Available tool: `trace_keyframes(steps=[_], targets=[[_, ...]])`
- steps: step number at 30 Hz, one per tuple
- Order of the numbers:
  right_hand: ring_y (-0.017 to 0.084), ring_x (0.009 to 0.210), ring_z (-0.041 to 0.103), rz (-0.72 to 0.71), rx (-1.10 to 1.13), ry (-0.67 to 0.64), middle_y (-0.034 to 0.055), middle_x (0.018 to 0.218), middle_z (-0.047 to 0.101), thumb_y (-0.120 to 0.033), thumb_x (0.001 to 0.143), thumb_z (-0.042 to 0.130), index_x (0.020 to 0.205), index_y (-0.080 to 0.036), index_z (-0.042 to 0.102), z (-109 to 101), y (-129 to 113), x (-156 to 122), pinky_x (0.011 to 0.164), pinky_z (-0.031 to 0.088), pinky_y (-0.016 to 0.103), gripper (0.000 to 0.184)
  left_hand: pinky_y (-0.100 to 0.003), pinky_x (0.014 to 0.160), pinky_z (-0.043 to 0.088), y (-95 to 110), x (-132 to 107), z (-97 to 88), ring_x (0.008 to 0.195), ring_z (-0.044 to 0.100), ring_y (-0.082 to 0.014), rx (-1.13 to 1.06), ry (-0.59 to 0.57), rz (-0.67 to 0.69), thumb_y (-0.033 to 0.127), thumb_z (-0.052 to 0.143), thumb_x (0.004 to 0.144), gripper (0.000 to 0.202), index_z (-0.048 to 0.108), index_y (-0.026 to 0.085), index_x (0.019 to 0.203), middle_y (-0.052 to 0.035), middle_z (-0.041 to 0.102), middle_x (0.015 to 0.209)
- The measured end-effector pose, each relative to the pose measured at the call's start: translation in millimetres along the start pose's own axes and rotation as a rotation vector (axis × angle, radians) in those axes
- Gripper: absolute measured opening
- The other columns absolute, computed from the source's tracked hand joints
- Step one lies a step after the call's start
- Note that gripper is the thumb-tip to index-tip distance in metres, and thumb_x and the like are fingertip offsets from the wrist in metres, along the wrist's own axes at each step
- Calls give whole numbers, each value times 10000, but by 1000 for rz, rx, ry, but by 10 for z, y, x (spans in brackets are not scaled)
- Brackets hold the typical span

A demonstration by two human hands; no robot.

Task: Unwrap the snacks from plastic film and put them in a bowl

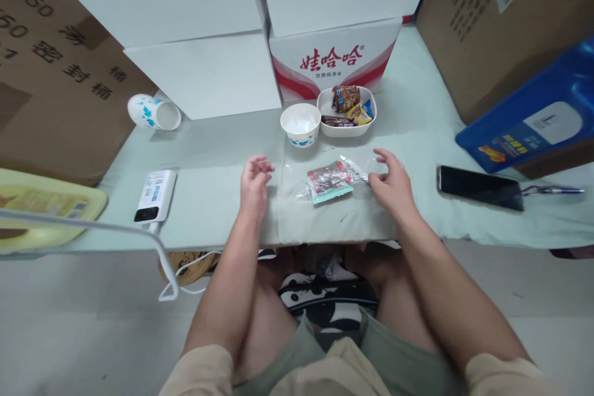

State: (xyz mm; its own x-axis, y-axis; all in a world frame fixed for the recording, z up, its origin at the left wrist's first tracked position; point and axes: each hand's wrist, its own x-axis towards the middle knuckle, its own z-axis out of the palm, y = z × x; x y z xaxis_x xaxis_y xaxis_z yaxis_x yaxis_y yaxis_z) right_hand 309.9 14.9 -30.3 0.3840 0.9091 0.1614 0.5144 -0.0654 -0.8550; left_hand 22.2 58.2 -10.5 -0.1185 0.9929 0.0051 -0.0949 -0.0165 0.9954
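My left hand (256, 185) hovers over the table left of the wrapped snack, its fingers loosely curled and apart, nothing in it. On the right, my right hand (392, 185) has its thumb and index finger spread. Its thumb is close to the near end of a slim, whitish, see-through tool (353, 167); whether they touch, I cannot tell. Between my hands lies a snack in clear wrapping with red ends and a pale green edge (329, 180). Behind it stand a white paper bowl with blue leaf prints (301, 127) and a white oblong tub (346, 130) holding several packaged snacks.
A power bank (156, 197) and a tipped paper bowl (153, 112) lie to the left, near a yellow bottle (88, 207). On the right are a phone (480, 187), a pen (552, 190) and a blue bottle (520, 114). Boxes (325, 65) line the back.
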Motion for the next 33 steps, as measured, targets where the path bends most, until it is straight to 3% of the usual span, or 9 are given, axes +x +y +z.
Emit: trace_keyframes(steps=[4, 7, 9, 12, 15, 19, 22, 29, 33], targets=[[246, 1018, 658, -149, -9, 160, 148, 1287, 572, -292, 814, 571, 1253, -218, 585, -33, -47, -1, 790, 571, 396, 445, -349, 1052, 401, -32, -65, 132, 1189, 583, -241, 537, -331, 211, 224, 731, 644, 332, 692, 236, 973, -59, 674, 1201], [255, 1073, 629, -334, -60, 201, 114, 1134, 646, -293, 895, 519, 1163, -220, 617, -54, -88, -43, 896, 530, 421, 295, -335, 866, 458, -76, -65, 243, 844, 630, -211, 719, -353, 190, 282, 649, 759, 151, 702, 213, 883, -41, 693, 857], [248, 1006, 643, -470, -105, 73, 90, 1040, 689, -279, 914, 512, 1104, -230, 646, -14, -118, -102, 897, 513, 413, 238, -304, 737, 439, -91, -50, 290, 665, 563, -175, 762, -277, 172, 305, 628, 783, 145, 699, 208, 865, -2, 622, 679], [269, 1103, 626, -622, -241, -220, 93, 1176, 710, -214, 895, 534, 1159, -236, 666, 135, -166, -188, 949, 464, 427, 296, -264, 617, 399, -79, -30, 339, 560, 502, -137, 644, -219, 110, 333, 615, 786, 145, 662, 196, 769, 25, 554, 581], [285, 1243, 554, -655, -401, -349, 88, 1256, 696, -136, 872, 533, 1250, -250, 650, 272, -204, -205, 1038, 370, 461, 412, -231, 495, 361, -40, -10, 368, 469, 492, -109, 369, -182, -73, 351, 586, 791, 171, 608, 189, 744, 41, 528, 545], [256, 1102, 607, -725, -426, -395, 65, 1013, 731, -150, 886, 525, 933, -260, 717, 233, -226, -188, 1017, 362, 440, 226, -189, 372, 239, 21, 28, 346, 402, 478, -73, 104, -31, -238, 332, 602, 773, 145, 576, 190, 786, 56, 530, 579], [265, 1162, 595, -791, -373, -498, 68, 1152, 716, -143, 859, 531, 822, -243, 678, 81, -242, -232, 988, 395, 415, 182, -173, 344, 199, 50, 57, 312, 384, 442, -54, -75, 2, -250, 344, 643, 774, 177, 552, 195, 799, 69, 508, 582], [211, 738, 670, -406, -388, -799, 8, 832, 768, -225, 905, 496, 1293, -273, 592, -137, -470, -256, 713, 463, 297, 402, -159, 356, 196, -5, 80, 323, 369, 372, -26, -301, -5, -236, 352, 746, 785, 269, 534, 189, 757, 83, 446, 547], [243, 816, 693, -280, -546, -548, 30, 815, 759, -303, 940, 447, 1105, -262, 698, -42, -805, -210, 744, 474, 339, 302, -142, 365, 210, -24, 23, 334, 371, 354, -17, -406, -77, -239, 297, 726, 815, 221, 546, 180, 762, 84, 442, 548]])
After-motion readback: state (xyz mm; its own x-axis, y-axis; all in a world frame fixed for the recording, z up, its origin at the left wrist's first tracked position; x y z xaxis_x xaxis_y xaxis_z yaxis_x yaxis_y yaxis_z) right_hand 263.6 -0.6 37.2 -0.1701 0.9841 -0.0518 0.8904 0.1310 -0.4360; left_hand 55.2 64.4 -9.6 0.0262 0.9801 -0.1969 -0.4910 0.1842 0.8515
